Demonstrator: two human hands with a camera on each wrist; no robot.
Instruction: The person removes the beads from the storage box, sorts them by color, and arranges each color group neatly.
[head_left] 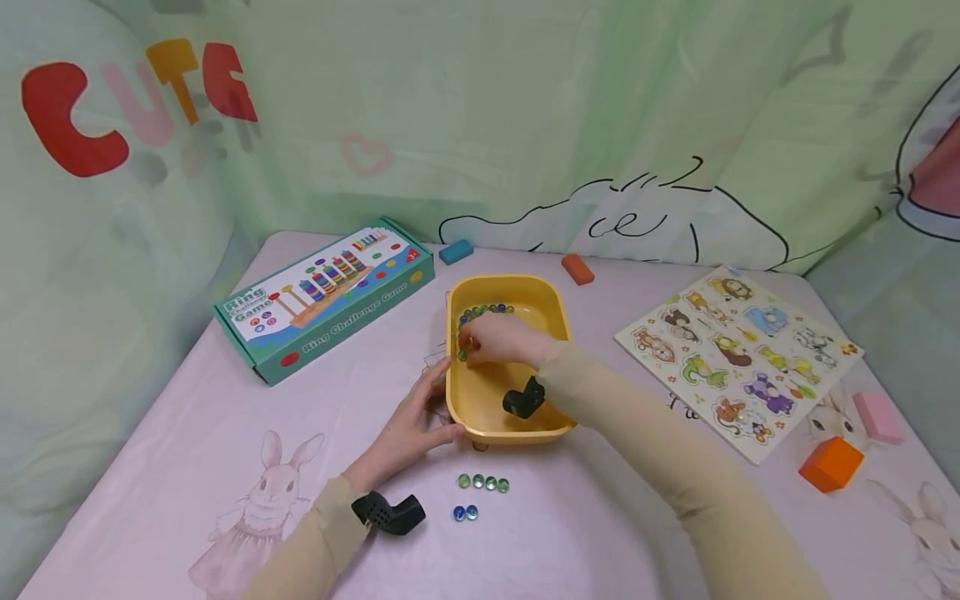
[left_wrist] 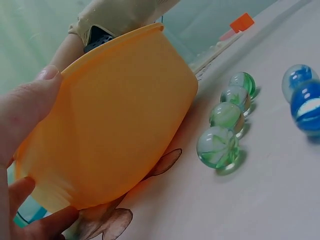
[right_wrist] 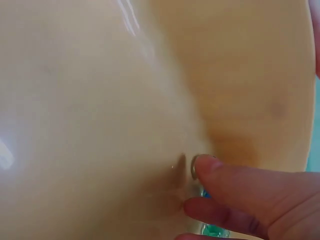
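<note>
A yellow plastic tub (head_left: 480, 404) stands in the middle of the table. My left hand (head_left: 405, 429) holds its near left corner, the thumb (left_wrist: 37, 97) at the rim and the fingers against the side wall. Inside the tub, my right hand (head_left: 502, 337) reaches to the left wall and pinches a glass marble (right_wrist: 194, 168) between thumb and fingers, which partly hide it. Several marbles (head_left: 483, 309) lie in a line along the tub's far and left sides. On the cloth before the tub sit a row of green marbles (left_wrist: 218, 147) and two blue marbles (left_wrist: 306, 105).
A green Ring Challenge Game box (head_left: 330, 300) lies at the back left. Behind the tub are a blue block (head_left: 456, 252) and a red-orange block (head_left: 577, 269). On the right lie an animal puzzle board (head_left: 738, 358), an orange block (head_left: 831, 464) and a pink block (head_left: 879, 417).
</note>
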